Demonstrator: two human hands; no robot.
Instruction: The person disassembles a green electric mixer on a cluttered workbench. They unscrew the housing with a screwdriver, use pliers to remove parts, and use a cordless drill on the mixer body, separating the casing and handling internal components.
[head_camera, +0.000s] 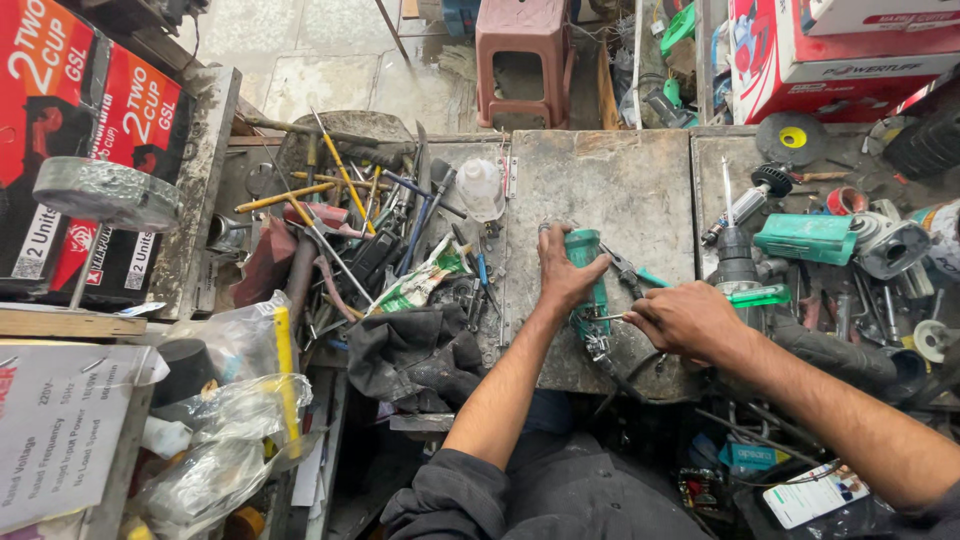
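A heap of screwdrivers (345, 190) lies at the left of the grey worktop (620, 185). At its middle the left hand (565, 275) has its fingers clamped around a green power-tool body (588, 285). Just right, the right hand (685, 320) grips a thin tool whose tip touches that body.

Single head view, looking steeply down, close over cluttered workbench (620, 190).
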